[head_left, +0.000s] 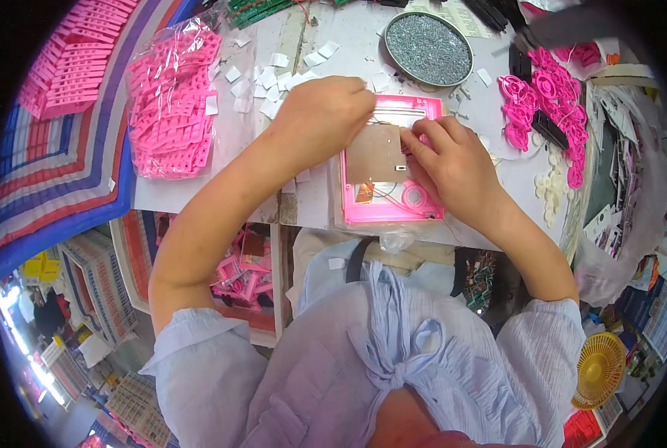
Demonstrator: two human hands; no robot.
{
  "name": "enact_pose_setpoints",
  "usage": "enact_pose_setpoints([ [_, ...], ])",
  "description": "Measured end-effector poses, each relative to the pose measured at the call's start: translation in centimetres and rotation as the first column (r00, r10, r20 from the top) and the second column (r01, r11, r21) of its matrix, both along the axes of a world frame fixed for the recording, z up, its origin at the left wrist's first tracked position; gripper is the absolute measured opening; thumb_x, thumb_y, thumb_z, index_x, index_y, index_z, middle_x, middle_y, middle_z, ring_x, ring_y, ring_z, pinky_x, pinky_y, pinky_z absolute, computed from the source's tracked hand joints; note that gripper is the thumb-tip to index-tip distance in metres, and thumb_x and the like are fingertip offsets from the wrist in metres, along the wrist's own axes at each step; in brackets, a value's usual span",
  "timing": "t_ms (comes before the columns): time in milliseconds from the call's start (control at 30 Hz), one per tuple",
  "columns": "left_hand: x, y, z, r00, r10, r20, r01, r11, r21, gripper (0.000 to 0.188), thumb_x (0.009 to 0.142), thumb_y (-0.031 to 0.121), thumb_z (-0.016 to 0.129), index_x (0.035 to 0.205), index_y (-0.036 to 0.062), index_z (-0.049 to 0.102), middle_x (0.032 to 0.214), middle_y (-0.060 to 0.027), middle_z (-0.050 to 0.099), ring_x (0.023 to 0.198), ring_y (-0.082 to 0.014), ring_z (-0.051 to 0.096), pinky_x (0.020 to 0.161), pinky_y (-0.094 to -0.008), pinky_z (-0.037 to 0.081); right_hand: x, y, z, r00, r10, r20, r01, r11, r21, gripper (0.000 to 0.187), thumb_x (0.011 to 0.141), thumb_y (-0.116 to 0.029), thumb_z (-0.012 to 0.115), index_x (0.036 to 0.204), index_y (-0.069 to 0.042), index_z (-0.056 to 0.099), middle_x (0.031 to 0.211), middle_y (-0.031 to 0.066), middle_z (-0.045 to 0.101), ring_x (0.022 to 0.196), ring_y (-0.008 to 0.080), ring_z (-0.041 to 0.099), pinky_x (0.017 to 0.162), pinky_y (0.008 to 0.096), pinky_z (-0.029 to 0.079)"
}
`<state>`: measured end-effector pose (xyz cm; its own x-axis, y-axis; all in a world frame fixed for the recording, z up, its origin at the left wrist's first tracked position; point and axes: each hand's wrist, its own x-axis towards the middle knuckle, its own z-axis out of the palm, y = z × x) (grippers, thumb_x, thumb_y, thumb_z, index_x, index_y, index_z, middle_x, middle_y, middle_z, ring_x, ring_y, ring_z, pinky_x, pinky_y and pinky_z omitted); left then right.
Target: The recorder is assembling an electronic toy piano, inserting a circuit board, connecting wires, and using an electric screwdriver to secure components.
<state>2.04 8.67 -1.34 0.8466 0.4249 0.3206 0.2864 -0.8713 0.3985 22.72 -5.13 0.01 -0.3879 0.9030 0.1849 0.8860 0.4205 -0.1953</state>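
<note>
A pink plastic housing (363,215) lies on the table in front of me, its inside facing up. A flat brown circuit board (371,155) with a small white part sits in it, and thin wires and a round pink ring (413,196) show below. My left hand (326,116) is closed over the housing's upper left edge, fingertips pinched together; whatever they hold is hidden. At the board's upper right edge, my right hand (453,164) has its fingers curled, with the tips gripping the board's edge.
A round tin of small screws (428,48) stands beyond the housing. White square pads (270,82) are scattered left of it, beside a clear bag of pink parts (173,112). Coiled pink pieces (546,93) lie at right. Below the table edge is a bin of pink parts (244,272).
</note>
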Motion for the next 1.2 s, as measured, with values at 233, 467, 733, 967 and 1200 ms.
enact_pose_setpoints([
  [233,-5.1,-3.9,0.3,0.977,0.211,0.017,-0.195,0.929,-0.316,0.008,0.088,0.01,0.069,0.089,0.0026,0.067,0.08,-0.0093,0.063,0.071,-0.0244,0.06,0.062,-0.0357,0.048,1.1,1.4,0.6,0.984,0.024,-0.174,-0.037,0.997,-0.074,0.025,0.082,-0.016,0.069,0.104,-0.005,0.07,0.1,0.0086,0.063,0.095,0.0294,0.059,0.081,0.0408,0.051],
  [467,-4.1,-2.8,1.5,0.964,0.236,-0.123,-0.266,0.861,-0.433,0.014,0.087,0.014,0.071,0.089,0.0001,0.068,0.08,-0.0084,0.065,0.07,-0.0202,0.059,0.063,-0.0311,0.047,-0.4,9.7,-0.5,0.95,-0.029,-0.31,0.03,1.0,-0.001,0.021,0.084,-0.021,0.07,0.099,-0.007,0.072,0.092,0.0112,0.068,0.091,0.033,0.062,0.081,0.0424,0.052],
  [733,-1.4,-1.5,2.5,0.92,0.364,0.147,-0.288,0.88,-0.379,0.027,0.085,0.015,0.073,0.108,0.001,0.07,0.087,-0.0075,0.068,0.075,-0.0155,0.058,0.068,-0.0293,0.047,-1.1,9.1,0.6,0.935,0.075,-0.346,-0.04,0.993,0.109,0.014,0.083,-0.018,0.073,0.09,-0.006,0.069,0.087,0.0093,0.066,0.089,0.0308,0.063,0.077,0.041,0.051],
  [967,1.2,-2.1,0.1,0.944,0.29,0.16,-0.178,0.853,-0.491,0.019,0.085,0.013,0.071,0.098,0.0007,0.073,0.083,-0.0092,0.071,0.073,-0.0167,0.063,0.072,-0.0309,0.05,-0.1,5.3,0.2,0.888,-0.009,-0.459,0.091,0.984,0.156,0.009,0.083,-0.015,0.073,0.087,-0.008,0.07,0.083,0.0077,0.065,0.079,0.0282,0.065,0.068,0.04,0.053],
  [1200,1.0,-3.3,0.1,0.94,0.294,0.175,-0.204,0.892,-0.404,0.012,0.084,0.018,0.074,0.089,0.0079,0.073,0.076,-0.0038,0.07,0.065,-0.0163,0.063,0.083,-0.0344,0.039,-0.6,3.7,-0.3,0.839,-0.061,-0.541,0.177,0.97,0.166,0.01,0.081,-0.011,0.075,0.088,-0.006,0.069,0.081,0.0083,0.065,0.076,0.0273,0.065,0.066,0.0379,0.053],
])
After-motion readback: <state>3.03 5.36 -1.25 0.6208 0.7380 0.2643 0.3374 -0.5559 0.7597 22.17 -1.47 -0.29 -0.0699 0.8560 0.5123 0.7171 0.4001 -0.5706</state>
